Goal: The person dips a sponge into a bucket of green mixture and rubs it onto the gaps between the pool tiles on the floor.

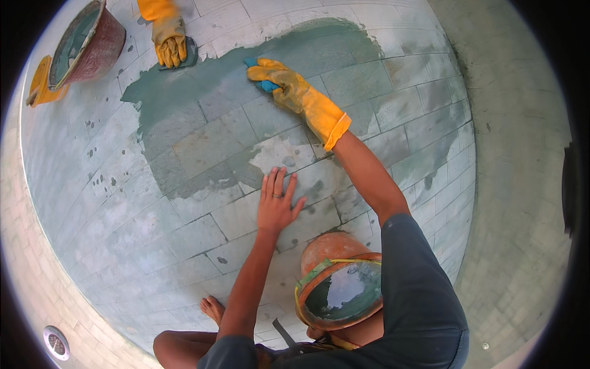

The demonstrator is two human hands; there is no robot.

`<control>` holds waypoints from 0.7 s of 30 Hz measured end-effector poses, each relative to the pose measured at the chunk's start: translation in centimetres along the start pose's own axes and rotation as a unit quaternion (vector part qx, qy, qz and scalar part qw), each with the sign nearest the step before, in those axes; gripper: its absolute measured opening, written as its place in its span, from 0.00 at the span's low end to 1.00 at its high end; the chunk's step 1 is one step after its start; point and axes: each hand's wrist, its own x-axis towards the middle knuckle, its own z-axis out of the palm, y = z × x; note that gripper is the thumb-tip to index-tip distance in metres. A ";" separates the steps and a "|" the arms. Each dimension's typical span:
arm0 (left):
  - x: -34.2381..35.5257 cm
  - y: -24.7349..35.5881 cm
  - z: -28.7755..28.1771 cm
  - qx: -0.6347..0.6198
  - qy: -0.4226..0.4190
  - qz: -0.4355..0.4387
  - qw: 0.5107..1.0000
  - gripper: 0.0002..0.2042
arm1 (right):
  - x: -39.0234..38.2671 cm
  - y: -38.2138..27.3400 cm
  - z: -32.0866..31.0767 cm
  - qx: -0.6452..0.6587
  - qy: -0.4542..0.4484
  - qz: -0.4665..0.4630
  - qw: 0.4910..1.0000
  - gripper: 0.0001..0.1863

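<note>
The blue piece (268, 86) on the green film (184, 92) looks light and soft, perhaps a sponge or pad, and is likely slippery when wet, so a firm hold across its back with the thumb on its near edge should suit. It lies under the gloved right hand (286, 85), whose fingers curl over it and seem to grip it, blue showing beyond the fingertips and by the thumb, though the glove hides the rest. Just below the green film, the bare left hand (275, 212) rests with fingers slightly spread, holding nothing visible.
</note>
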 end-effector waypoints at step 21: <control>-0.8 -2.3 -1.0 0.029 -0.015 0.081 0.996 0.34 | -18.7 -41.6 -9.5 0.179 0.115 0.454 0.865 0.31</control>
